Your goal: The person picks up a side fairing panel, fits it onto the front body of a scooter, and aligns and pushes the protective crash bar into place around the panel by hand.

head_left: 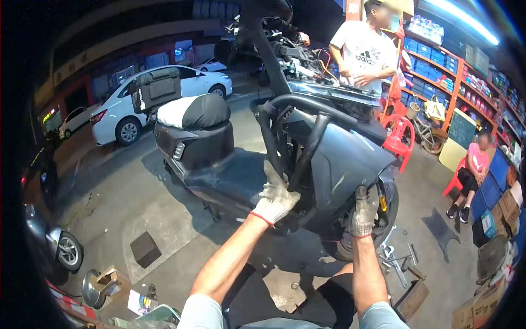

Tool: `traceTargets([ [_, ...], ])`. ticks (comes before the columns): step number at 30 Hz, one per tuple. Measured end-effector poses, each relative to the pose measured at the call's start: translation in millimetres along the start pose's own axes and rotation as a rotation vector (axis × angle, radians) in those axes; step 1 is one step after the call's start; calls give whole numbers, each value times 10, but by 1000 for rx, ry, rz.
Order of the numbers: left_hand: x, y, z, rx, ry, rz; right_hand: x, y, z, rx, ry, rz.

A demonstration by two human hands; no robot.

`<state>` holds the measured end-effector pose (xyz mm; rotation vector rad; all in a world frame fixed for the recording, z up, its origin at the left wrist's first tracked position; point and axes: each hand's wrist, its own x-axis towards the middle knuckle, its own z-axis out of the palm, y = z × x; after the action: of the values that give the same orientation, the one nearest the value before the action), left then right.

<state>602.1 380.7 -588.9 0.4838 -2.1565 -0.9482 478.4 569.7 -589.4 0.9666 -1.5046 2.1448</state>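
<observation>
A dark grey scooter [208,170] stands across the middle, its front panel [345,164] towards the right and wires exposed at the handlebar. My left hand [274,198], in a dirty white glove with a red cuff, lies against the lower part of the black tube frame [313,148], thumb and fingers spread. My right hand [362,214], gloved too, rests at the panel's lower right edge beside the front wheel and an orange reflector [383,203]. Its fingers point up; whether they grip the edge cannot be made out.
Wrenches [393,263] and other tools lie on the floor at the right. A person [364,55] stands behind the scooter; another person [478,162] sits by the shelves [455,77]. A dark block [145,249] and a cardboard box [114,282] are at the left.
</observation>
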Motion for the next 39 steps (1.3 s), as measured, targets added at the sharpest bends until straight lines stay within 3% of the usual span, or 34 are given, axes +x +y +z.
traceTargets([
  [5,-28,362,-370,-147,-32,-102,114,-93,8,-32,2,23],
  [7,45,366,-467,-341,144,-8,141,-142,4,-10,11,31],
  [9,270,279,-556,53,702,481,158,-156,-1,-6,-7,62],
  [11,529,619,-818,201,794,743,169,-135,-39,-56,-16,68],
  [13,812,929,-922,225,755,964,186,-126,-57,-106,-30,74],
  [15,1004,1189,-919,386,615,976,202,-159,-64,-186,-56,71],
  [17,984,1502,-913,587,195,691,210,-195,-34,-160,-49,38],
  [18,1015,1541,-906,650,185,705,211,-203,-23,-136,-47,2],
  [19,1208,1296,-859,776,343,1012,206,-205,-23,-141,-40,6],
  [21,1282,1252,-839,788,407,1100,209,-191,-21,-137,-22,18],
  [25,1335,1232,-844,808,402,1048,217,-146,-60,-215,-39,86],
  [27,1386,1200,-853,792,476,1197,213,-147,-15,-202,-5,-9],
  [35,1427,1169,-876,756,487,1250,204,-177,-16,-265,-7,28],
  [39,1367,1245,-905,677,350,1087,209,-228,43,-245,28,-31],
])
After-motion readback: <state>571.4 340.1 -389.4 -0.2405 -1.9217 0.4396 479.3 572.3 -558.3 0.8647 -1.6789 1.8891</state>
